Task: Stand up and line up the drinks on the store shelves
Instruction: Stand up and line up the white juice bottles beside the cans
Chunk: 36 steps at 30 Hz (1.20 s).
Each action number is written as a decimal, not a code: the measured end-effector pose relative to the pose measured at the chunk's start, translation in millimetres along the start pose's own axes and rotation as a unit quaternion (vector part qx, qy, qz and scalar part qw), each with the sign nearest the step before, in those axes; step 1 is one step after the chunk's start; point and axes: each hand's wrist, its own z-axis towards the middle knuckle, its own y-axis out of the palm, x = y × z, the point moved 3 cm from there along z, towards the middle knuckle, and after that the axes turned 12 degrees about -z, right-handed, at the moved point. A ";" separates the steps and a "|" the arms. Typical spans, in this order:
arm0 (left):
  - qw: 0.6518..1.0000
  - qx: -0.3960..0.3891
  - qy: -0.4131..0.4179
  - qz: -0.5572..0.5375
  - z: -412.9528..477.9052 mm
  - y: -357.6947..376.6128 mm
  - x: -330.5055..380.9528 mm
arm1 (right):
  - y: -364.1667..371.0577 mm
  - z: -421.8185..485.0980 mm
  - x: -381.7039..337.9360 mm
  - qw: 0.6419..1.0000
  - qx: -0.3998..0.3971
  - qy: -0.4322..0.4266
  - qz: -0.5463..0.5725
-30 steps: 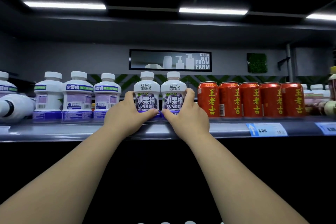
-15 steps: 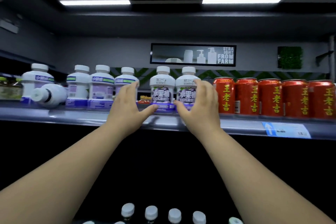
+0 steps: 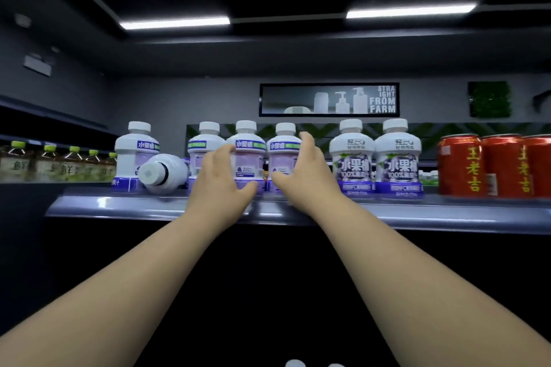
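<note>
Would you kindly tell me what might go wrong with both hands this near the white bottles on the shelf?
1. The tipped bottle lies on its side near the front edge of the shelf. A nudge from the left hand beside it might roll it off.
2. The left hand and right hand flank three upright bottles that stand tight together. An uneven squeeze could topple one into its neighbours.

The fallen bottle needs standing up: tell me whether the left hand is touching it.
Apart. The head view shows the left hand open, and an upright bottle shows in the gap between it and the fallen bottle.
</note>
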 end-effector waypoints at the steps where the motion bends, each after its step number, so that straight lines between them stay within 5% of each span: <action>1: 1.000 -0.011 -0.004 -0.002 1.1 0.5 -0.9 | 2.9 4.7 -0.3 0.999 -0.017 0.029 -0.012; 8: 0.997 -0.061 -0.024 0.041 10.5 9.6 7.3 | 11.0 13.5 6.1 0.993 -0.015 0.109 -0.032; 13: 0.996 -0.069 -0.040 0.045 19.2 9.6 11.0 | 11.3 14.4 5.2 0.992 -0.072 0.107 -0.008; 26: 0.990 -0.041 -0.026 0.134 29.5 6.6 11.4 | 11.0 -1.2 7.6 0.995 -0.019 0.074 -0.070; 36: 0.996 -0.042 -0.062 0.048 33.0 5.1 3.8 | 14.9 -0.1 9.2 0.993 -0.001 0.074 -0.090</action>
